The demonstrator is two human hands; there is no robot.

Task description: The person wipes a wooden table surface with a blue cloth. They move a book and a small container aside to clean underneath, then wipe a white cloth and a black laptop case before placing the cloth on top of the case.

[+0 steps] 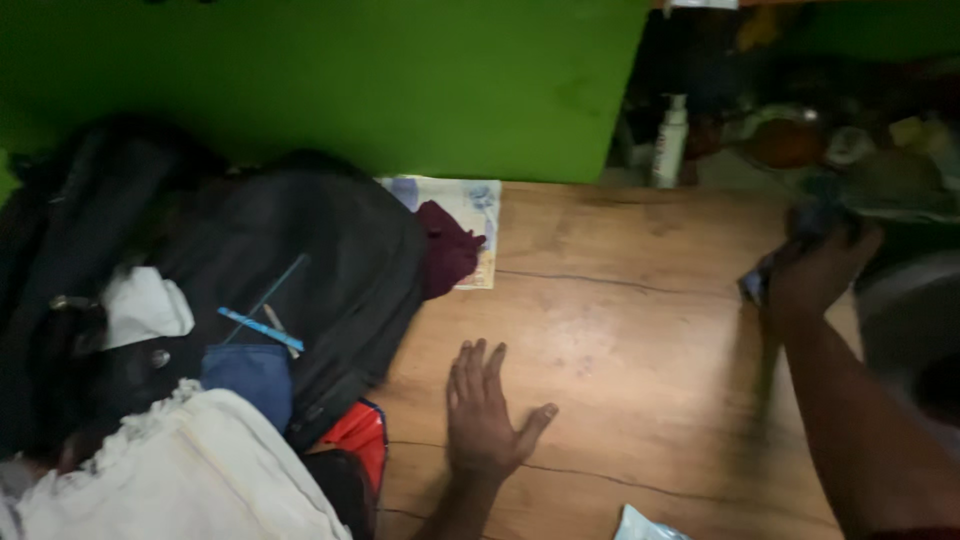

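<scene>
Two hands show over a wooden table (640,330) in dim light. The left hand (485,415) lies flat on the bare wood, palm down, fingers spread and thumb out to the side, gripping nothing. Just to its left sits a large black backpack (320,260), with a thin blue stick (260,329) lying across it and a folded blue cloth (250,378) at its lower edge. A white cloth (180,470) is heaped in front of the backpack, and a bit of red fabric (358,435) peeks out beside it. A dark maroon cloth (447,255) rests on a pale printed sheet (480,215) against the green wall (400,80). The right hand (815,270) is far off at the table's right edge, well apart from the left, its fingers curled shut around a small dark item (758,282) that is too blurred to identify. Behind it stands a white bottle (670,140) among cluttered, shadowed things.
</scene>
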